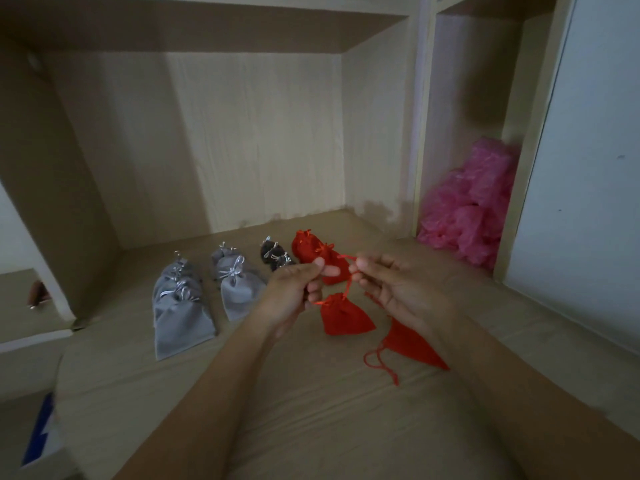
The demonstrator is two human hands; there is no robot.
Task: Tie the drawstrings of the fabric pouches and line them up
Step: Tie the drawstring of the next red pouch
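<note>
Here, left hand (290,289) and right hand (393,289) pinching drawstring (351,283) of red pouch (344,316), mouth cinched, contents hidden

Right hand (398,294) partly hides nearest red pouch (414,346).

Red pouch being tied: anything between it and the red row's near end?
Nothing visible. The red pouch is held by its drawstring between the left hand and right hand, just in front of the red row. The untied red pouch lies off to the right, clear of that path.
</note>
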